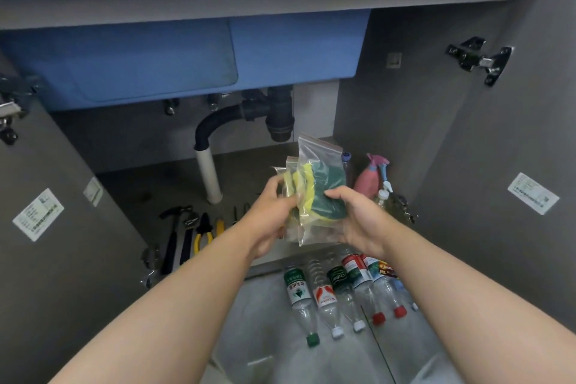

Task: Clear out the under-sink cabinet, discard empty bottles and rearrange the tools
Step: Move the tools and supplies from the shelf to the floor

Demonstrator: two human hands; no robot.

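Observation:
Both hands hold clear zip bags of green-and-yellow sponges [321, 187] in front of the open under-sink cabinet. My left hand [268, 212] grips the bags' left side, my right hand [358, 218] their lower right. On the cabinet floor at the left lies a row of tools: a hammer [171, 237], a black wrench [188, 237], yellow-handled pliers [202, 234] and further small tools partly hidden by my left arm. Several empty plastic bottles [299, 293] lie side by side on the floor in front of the cabinet, caps towards me.
A pink spray bottle [372, 178], a pump bottle [385, 196] and a dark tube [346, 162] stand at the cabinet's right side. The black drain trap [280, 115] and white pipe [208, 174] hang below the blue sink basin [140, 62]. Both doors [498, 165] stand open.

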